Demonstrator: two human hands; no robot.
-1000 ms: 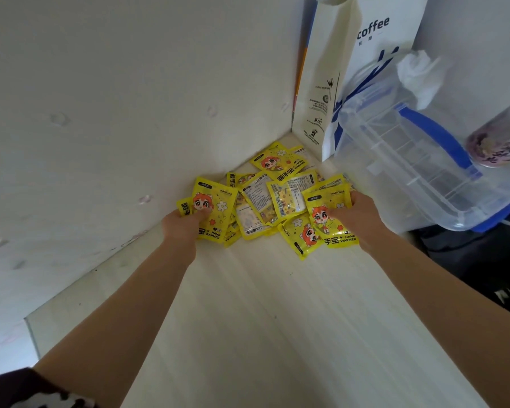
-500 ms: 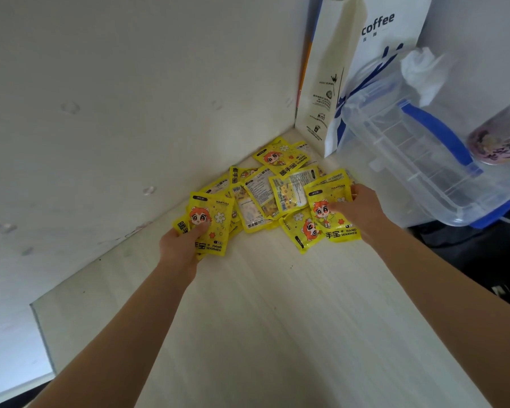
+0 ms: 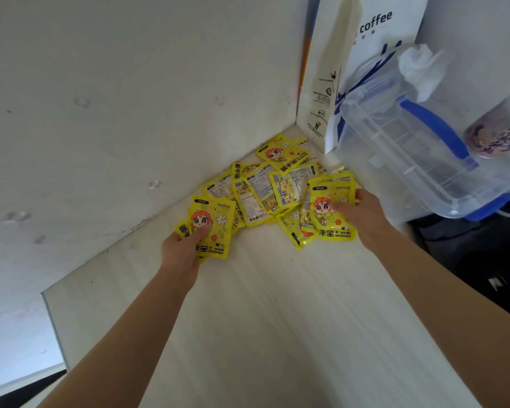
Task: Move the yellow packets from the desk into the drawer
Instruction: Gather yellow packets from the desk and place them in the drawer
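Since a second ago we see the left hand (image 3: pixel 179 251) and right hand (image 3: pixel 358 212) each pinching, seemingly lifting, yellow packets (image 3: pixel 267 189) from the table (image 3: pixel 277 319) corner pile.

You see the yellow packets (image 3: pixel 265 189) in a loose, overlapping heap on the pale bench (image 3: pixel 277 319), between your two hands. Some show a red-haired cartoon figure, others their printed back. Your left hand (image 3: pixel 180 251) grips a few at the near left edge; your right hand (image 3: pixel 357 213) grips some at the right.
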